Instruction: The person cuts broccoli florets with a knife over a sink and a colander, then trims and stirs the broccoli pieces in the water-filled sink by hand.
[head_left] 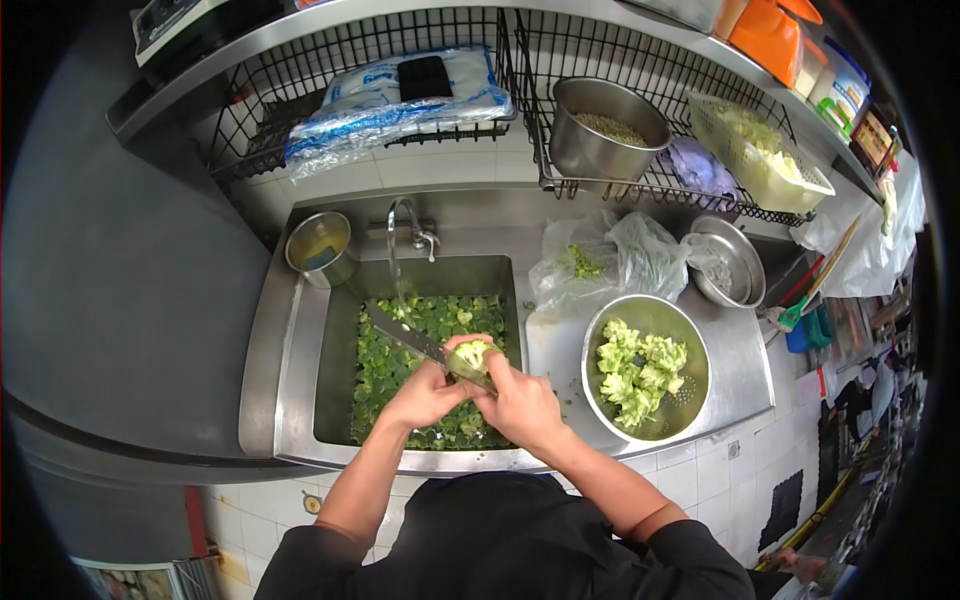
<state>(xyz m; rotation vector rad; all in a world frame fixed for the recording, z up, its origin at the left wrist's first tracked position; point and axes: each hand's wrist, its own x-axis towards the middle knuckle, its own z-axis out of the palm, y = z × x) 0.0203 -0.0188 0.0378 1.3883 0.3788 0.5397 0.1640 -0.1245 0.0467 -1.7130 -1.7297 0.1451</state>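
My right hand (525, 405) is closed around the handle end of a knife (408, 336), whose dark blade points up and left over the sink. My left hand (425, 397) is closed on a pale green broccoli piece (472, 353), held against the blade close to my right fingers; where the fingers overlap is partly hidden. Beneath both hands, the sink (338, 350) is full of cut broccoli florets (385, 385) floating in water. Right of my hands stands a steel colander (697, 385) with several large broccoli pieces (640, 370) in it.
Water runs from the faucet (402, 225) into the sink. A steel pot (320, 250) sits at its back left corner. A white cutting board (550, 345), plastic bags (640, 250) and a steel bowl (727, 262) are to the right. Wire racks (520, 100) hang above the counter.
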